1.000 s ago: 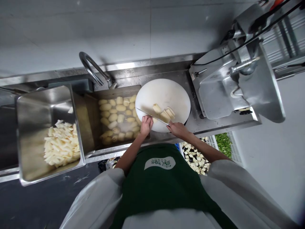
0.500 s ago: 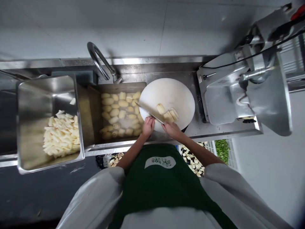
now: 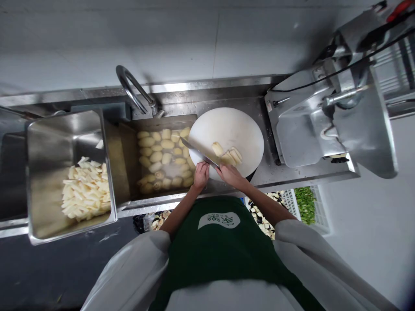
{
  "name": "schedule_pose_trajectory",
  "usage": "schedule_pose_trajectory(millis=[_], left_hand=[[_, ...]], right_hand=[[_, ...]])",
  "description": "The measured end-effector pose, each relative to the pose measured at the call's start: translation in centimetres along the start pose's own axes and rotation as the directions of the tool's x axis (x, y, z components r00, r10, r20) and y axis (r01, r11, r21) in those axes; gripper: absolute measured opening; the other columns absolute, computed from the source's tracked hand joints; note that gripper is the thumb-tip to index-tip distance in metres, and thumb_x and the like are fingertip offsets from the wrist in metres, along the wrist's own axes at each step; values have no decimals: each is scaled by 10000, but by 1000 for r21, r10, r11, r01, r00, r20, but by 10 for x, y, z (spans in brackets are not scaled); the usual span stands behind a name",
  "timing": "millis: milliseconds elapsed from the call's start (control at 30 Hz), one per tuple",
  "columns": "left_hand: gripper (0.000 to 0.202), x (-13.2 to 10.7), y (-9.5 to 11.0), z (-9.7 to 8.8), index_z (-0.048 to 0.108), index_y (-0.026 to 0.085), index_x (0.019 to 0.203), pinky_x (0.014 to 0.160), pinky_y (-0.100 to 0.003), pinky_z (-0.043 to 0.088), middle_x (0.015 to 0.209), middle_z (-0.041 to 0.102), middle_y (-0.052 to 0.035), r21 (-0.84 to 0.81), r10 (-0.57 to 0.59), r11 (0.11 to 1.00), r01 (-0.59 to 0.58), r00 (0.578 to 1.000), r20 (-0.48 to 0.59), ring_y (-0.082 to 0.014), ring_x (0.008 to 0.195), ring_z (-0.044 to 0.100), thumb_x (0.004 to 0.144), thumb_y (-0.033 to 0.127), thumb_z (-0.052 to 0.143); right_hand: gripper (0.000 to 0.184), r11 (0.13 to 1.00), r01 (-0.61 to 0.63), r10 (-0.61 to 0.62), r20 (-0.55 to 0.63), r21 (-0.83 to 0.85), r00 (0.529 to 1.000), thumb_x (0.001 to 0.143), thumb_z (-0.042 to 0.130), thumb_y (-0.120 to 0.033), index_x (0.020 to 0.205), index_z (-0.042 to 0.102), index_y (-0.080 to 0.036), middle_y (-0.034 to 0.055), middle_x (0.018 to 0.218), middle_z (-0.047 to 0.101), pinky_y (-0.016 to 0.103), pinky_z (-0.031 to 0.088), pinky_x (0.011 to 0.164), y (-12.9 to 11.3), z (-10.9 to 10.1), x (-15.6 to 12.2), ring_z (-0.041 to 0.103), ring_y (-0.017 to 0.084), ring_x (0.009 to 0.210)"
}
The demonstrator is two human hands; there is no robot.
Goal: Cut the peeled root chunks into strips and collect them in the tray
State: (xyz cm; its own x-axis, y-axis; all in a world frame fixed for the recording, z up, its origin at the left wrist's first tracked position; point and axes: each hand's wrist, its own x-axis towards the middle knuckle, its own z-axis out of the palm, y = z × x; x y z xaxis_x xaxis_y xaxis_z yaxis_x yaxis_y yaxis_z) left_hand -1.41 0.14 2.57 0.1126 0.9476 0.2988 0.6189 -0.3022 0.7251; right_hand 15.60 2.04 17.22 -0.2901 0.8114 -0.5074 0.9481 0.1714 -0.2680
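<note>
On the knife (image 3: 200,152), right hand (image 3: 228,174) (palm-down)

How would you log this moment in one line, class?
right hand holds knife | left hand beside knife, grip unclear | white board bears pale cut pieces | sink holds potatoes in water

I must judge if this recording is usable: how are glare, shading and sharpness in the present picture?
Head view: glare streaks the grey steel backsplash behind the curved chrome faucet; head view: the round white cutting board shows only soft shading, while the long grey metal knife has a readable outline but soft detail; head view: the lower-right corner is dark.
</note>
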Motion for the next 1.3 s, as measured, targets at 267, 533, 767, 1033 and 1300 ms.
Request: schedule_pose_trajectory(millis=[267,533,767,1033,1300], left_hand=[[524,33,50,34,398,222,1498,1228,-499,311,1590,246,-171,-124,-377,924,362,916,-136,-292,1522,230,1028,449,441],[598,98,63,76,595,183,1362,1178,-578,305,1461,443,-211,63,-180,982,180,984,-6,-364,1401,392,913,579,601],[842,93,97,81,562,325,1423,1101,-784,149,1613,274,-169,206,-214,962,178,962,168,-525,1449,213,704,716,756],[633,91,84,78,624,259,1343,1136,-609,301,1548,357,-175,152,-145,980,127,983,115,-406,1387,373,769,474,780],[566,84,84,18,608,238,1327,1184,-524,321,1553,322,-157,33,-130,991,129,991,32,-355,1460,311,798,364,767]], right_hand=[[466,661,-143,355,-139,736,925,959,443,-643,788,533,-219,10,570,588,260,470,490,105,7,-68,579,158,483],[604,20,-144,414,123,989,902,703,665,-795,688,415,-245,-103,467,408,210,333,306,176,99,-132,373,70,326],[580,62,-96,343,69,993,937,752,561,-809,687,403,-255,-100,459,415,223,375,331,118,122,-88,413,90,341],[498,91,-72,334,38,993,942,822,512,-737,742,417,-255,-95,498,450,228,376,340,62,116,-46,425,95,361],[474,252,-55,299,-24,966,954,860,490,-718,753,392,-267,-69,509,459,254,390,345,16,96,-50,426,109,366]])
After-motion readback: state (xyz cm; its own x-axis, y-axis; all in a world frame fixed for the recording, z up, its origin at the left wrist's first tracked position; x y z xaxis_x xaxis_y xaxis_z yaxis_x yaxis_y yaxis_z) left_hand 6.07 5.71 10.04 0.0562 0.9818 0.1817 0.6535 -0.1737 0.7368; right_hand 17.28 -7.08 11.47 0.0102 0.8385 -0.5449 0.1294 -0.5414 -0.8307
